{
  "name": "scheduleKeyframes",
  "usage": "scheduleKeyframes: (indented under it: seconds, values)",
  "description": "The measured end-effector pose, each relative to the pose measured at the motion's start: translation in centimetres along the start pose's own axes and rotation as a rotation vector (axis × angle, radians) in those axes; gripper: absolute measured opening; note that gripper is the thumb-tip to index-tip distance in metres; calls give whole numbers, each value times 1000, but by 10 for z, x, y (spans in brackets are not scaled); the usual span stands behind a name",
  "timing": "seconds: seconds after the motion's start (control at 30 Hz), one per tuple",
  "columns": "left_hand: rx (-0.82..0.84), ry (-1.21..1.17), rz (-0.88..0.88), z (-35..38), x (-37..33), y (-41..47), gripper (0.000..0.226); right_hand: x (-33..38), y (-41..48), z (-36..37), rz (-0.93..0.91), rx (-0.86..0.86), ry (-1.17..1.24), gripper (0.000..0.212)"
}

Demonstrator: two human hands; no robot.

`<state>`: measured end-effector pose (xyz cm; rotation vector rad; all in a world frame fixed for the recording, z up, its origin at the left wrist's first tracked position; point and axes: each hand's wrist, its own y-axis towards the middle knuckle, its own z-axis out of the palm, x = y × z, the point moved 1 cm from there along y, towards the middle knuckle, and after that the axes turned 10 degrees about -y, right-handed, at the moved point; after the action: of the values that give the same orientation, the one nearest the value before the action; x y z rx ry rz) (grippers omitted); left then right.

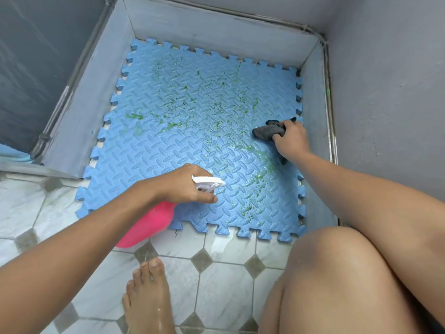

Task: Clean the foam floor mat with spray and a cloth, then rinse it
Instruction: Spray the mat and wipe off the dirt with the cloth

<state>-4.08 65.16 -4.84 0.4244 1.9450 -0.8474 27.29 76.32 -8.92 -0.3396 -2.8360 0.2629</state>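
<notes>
A tiled floor (224,285) of white marbled squares has small grey-brown diamonds at the corners. A bare foot (147,300) stands on the tiled floor. Beyond the far edge of the tiled floor, grey painted sides (204,27) enclose a bay on three sides. Right of the tiled floor rises a grey wall (390,97), with a thin pipe (329,97) running along its foot.

Pink spray bottle (154,221) half behind left forearm (91,232); cloth (266,132) partly under fingers (287,127)
</notes>
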Motion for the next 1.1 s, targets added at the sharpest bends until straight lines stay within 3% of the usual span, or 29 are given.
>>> scheduleKeyframes:
  seconds: [0.27,0.47,0.6,0.73,0.8,0.87,1.0,1.03,1.1]
  values:
    - [-36,107,-79,3,7,-1,46,-2,-5,-3,-26,12,-22,45]
    - [75,52,-69,3,6,-5,43,1,-8,-5,-69,48,-86,49]
    - [-44,97,-106,2,13,-9,47,9,-8,-10,-141,114,-154,65]
    - [-210,28,-90,-13,16,-8,59,16,-19,-10,-208,97,-205,58]
    - [-293,7,-94,-23,17,-9,66,37,-47,2,-351,84,-257,45]
    - [-366,-26,-96,-30,17,-11,63,64,-85,23,-624,145,-261,42]
    - [-445,-92,-80,-42,20,-15,37,91,-157,50,-1339,527,-280,34]
    - [-439,-95,-70,-43,20,-16,38,87,-159,47,-1433,603,-320,33]
    - [-436,-126,-58,-44,23,-19,47,78,-138,39,-1407,632,-344,31]
